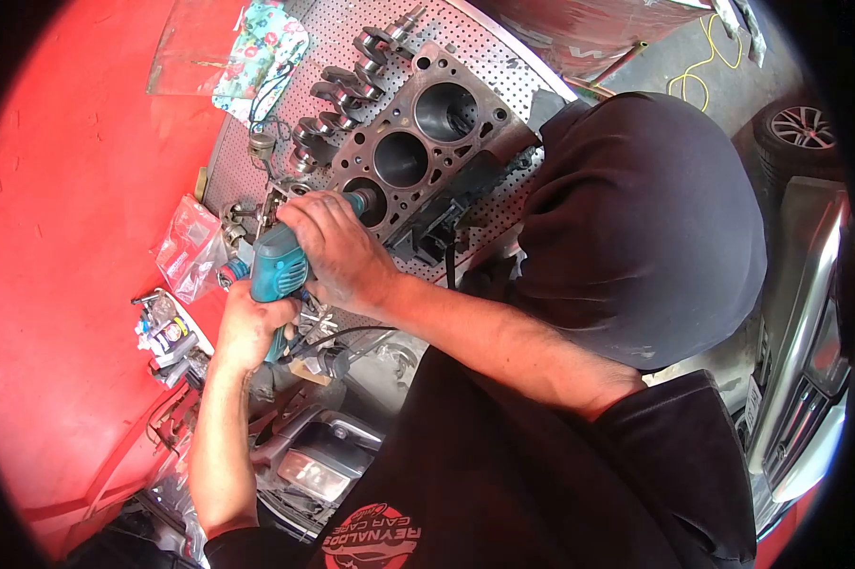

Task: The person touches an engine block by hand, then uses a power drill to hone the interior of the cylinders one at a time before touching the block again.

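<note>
Head view: both my hands are closed on the teal drill (281, 268), my left grip (253, 327) wrapped round its handle and my right grip (340, 251) clasped over the front of its body. From the right grip, the drill's long axis slants up and to the right, ending in a nose that points into the nearest bore (376, 210) of the engine block (437, 155). That makes the right grip the nearer one to the bore; the left sits further back and lower. My knuckles hide how deep the tool reaches, so I can't tell.

The row of bores runs away from me toward the upper right, and the crankshaft (337, 92) lies alongside the block on its left, roughly parallel. Those two hem in the drill's nose on the far side. Behind the drill, a plastic bag (189, 248) sits near the edge of the perforated table (318, 38), with open air over the red panel (67, 209) further left for my elbows to swing.
</note>
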